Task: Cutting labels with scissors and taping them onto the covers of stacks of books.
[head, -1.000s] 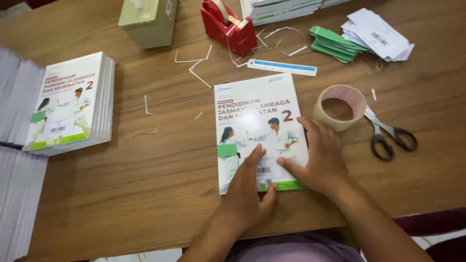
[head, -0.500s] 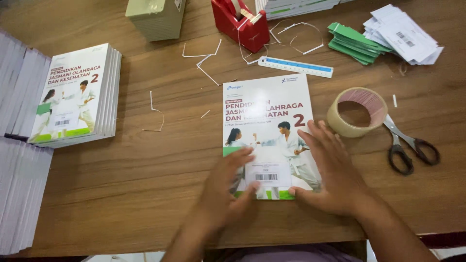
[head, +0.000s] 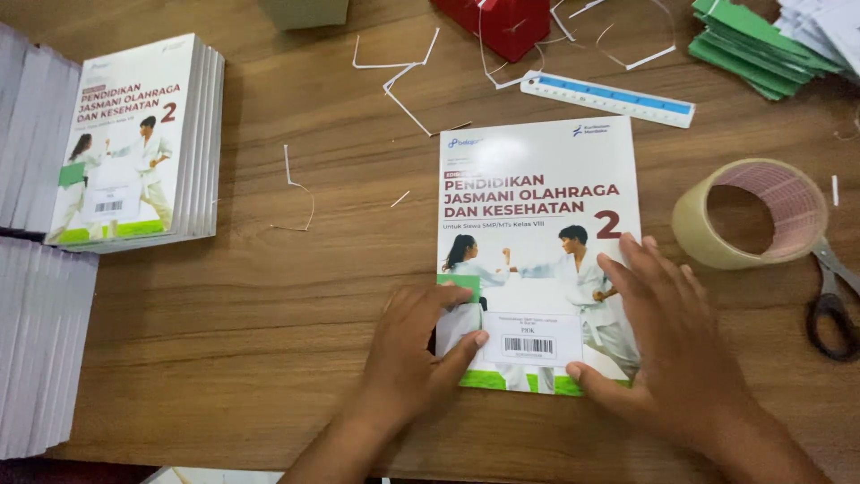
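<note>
Flat on the wooden table (head: 269, 296) lay a white paperback book (head: 537, 179), cover up, near the front edge. Left hand (head: 412, 358) rested on its lower left corner, fingers loosely together, thumb reaching toward a white barcode label (head: 530, 341) stuck low on the cover; nothing pinched. Right hand (head: 672, 350) lay open on the lower right part of the cover, fingers spread and pressed flat, thumb along the bottom edge. Just right of the book stood a roll of clear tape (head: 752, 211), with black-handled scissors (head: 833, 305) touching it. A blue ruler (head: 609, 97) lay just above the book. A stack of like books (head: 134, 139) sat well apart, far left.
</note>
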